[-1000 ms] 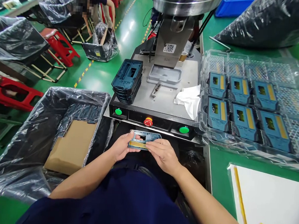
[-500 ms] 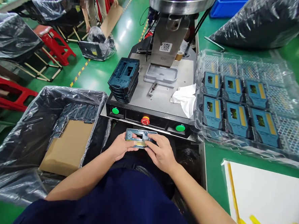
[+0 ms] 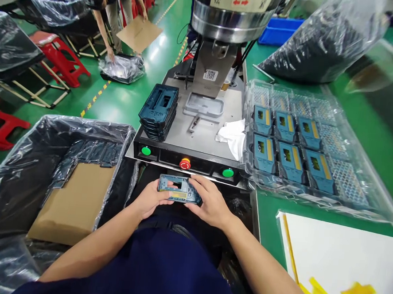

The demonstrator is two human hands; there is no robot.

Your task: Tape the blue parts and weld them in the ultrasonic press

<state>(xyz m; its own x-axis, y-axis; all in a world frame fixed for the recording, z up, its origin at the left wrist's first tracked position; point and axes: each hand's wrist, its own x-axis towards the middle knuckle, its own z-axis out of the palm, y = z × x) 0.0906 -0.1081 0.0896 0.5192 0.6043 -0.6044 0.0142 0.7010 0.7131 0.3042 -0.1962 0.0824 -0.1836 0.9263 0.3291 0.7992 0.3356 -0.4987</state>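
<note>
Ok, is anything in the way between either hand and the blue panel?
Nothing visible blocks either one: the left hand and right hand hold the blue panel directly, toward opposite ends. Only the yellow strip along its nearer edge seems to lie partly under the left hand's thumb; the panel's underside is hidden.

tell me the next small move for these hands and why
Perhaps bring the blue part toward the clear tray: the left hand and right hand hold it by its ends, a yellow strip runs along it, and six similar parts with such strips sit in that tray.
</note>
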